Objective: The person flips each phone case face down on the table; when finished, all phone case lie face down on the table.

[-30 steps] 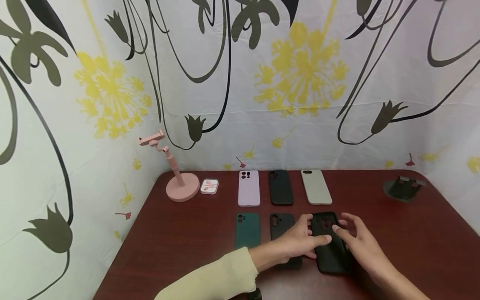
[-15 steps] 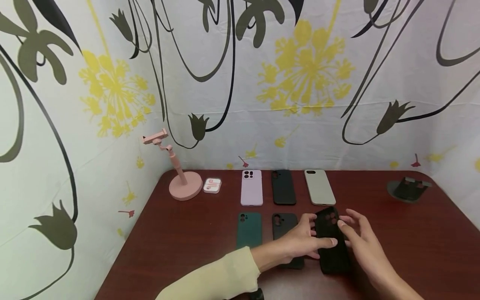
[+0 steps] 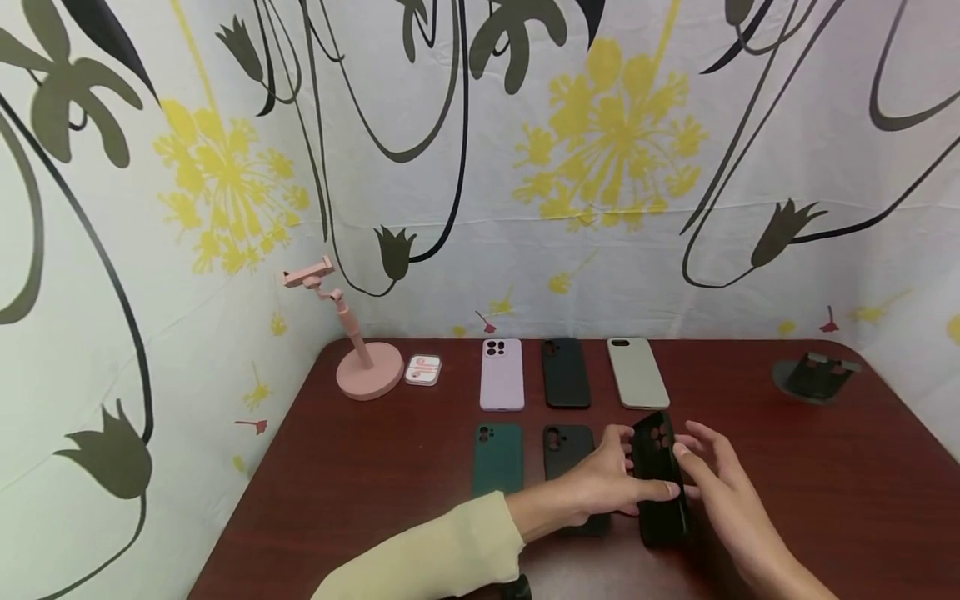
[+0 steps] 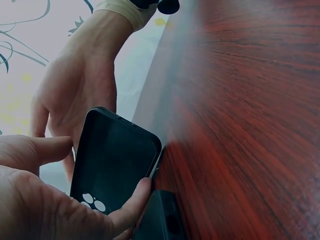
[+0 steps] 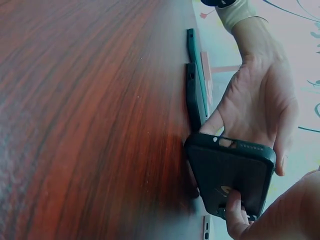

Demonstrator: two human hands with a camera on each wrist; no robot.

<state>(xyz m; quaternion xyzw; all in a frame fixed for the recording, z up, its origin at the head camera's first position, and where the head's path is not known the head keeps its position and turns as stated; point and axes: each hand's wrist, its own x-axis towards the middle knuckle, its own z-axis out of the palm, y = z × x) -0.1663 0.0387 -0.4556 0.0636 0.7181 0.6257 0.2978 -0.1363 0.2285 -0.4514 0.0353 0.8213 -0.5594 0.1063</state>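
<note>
A hollow black phone case (image 3: 660,517) is tilted up on its long edge, low over the table, between both hands. My left hand (image 3: 596,482) grips it from the left, thumb across its back and fingers at its far side. On the right edge, near the camera holes, my right hand (image 3: 726,487) pinches it with thumb and fingers. The left wrist view shows the bare inside of the case (image 4: 117,155). Seen from the right wrist, a right fingertip lies by the camera cutout on the case's back (image 5: 225,170). A dark grey phone case (image 3: 570,450) lies partly hidden under the left hand.
A teal case (image 3: 497,458) lies further left. Behind stand in a row a lilac case (image 3: 502,379), a black case (image 3: 566,375) and a pale grey case (image 3: 637,375). A pink phone stand (image 3: 367,371), boxed earphones (image 3: 423,370) and a dark stand (image 3: 816,377) sit toward the back.
The black case has turned from nearly flat to tilted on its edge, its top raised slightly away from me. Both hands stay on it, the left thumb shifting slightly right.
</note>
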